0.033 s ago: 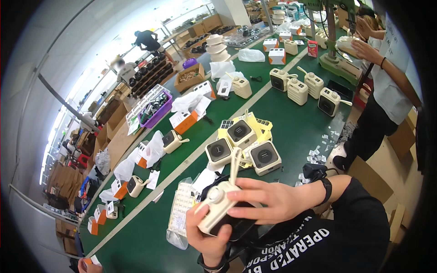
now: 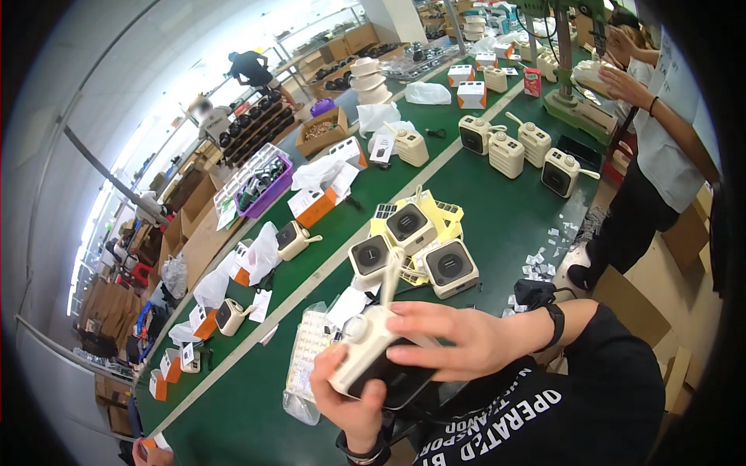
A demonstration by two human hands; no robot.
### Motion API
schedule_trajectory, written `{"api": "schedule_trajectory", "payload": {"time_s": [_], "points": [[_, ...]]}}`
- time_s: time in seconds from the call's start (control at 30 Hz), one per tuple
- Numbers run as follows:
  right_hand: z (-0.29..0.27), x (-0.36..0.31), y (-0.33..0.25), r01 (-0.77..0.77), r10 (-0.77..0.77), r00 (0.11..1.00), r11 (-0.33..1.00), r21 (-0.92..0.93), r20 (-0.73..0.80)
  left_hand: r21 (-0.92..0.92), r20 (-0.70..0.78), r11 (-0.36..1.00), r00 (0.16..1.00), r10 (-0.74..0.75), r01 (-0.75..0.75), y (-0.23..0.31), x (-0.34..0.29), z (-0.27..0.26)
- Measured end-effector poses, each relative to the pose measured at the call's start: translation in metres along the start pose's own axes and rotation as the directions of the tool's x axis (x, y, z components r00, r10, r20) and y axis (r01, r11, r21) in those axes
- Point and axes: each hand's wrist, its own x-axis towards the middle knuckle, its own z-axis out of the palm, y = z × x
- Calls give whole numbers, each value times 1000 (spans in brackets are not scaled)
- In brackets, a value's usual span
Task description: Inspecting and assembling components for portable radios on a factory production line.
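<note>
A cream box-shaped speaker [image 2: 374, 339] with a dark front, a round knob and a strap loop is held close to my body, tilted. My left hand [image 2: 348, 394] grips its near-left end, thumb on the dark front. My right hand [image 2: 460, 339] holds the other side, its fingers lying over the top edge and the front. Just beyond are a cream speaker with a dark grille [image 2: 451, 266] and two similar ones, partly on yellow sheets [image 2: 447, 217]. A clear bag of small pale pieces [image 2: 305, 359] lies beside my left hand.
More cream speakers [image 2: 507, 157] stand at the far right, near a green press [image 2: 579, 116] where a co-worker's hands [image 2: 625, 84] are busy. Orange-and-white boxes [image 2: 313, 206], plastic bags and a purple basket [image 2: 266, 189] line the left. Small white scraps [image 2: 536, 264] lie by the right edge.
The speaker in my hands has shifted slightly left and tipped a little, its strap swinging left. Both hands keep their hold.
</note>
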Motion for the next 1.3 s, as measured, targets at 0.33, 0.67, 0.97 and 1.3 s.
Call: {"api": "schedule_trajectory", "payload": {"time_s": [0.33,0.67,0.97,1.3], "points": [[30,7,-5,-553,605,779,538,636,165,-707,539,84,611,-580,702,-5,18,-17],[53,18,-16,-492,623,755,331,805,205,-661,247,413,701,-670,627,11,15,-15],[65,23,-28,-469,664,746,478,743,44,-655,182,361,603,-777,664,14,20,-23],[80,19,-22,-409,646,746,250,878,164,-388,-154,864,901,-405,322,12,11,-28]]}}
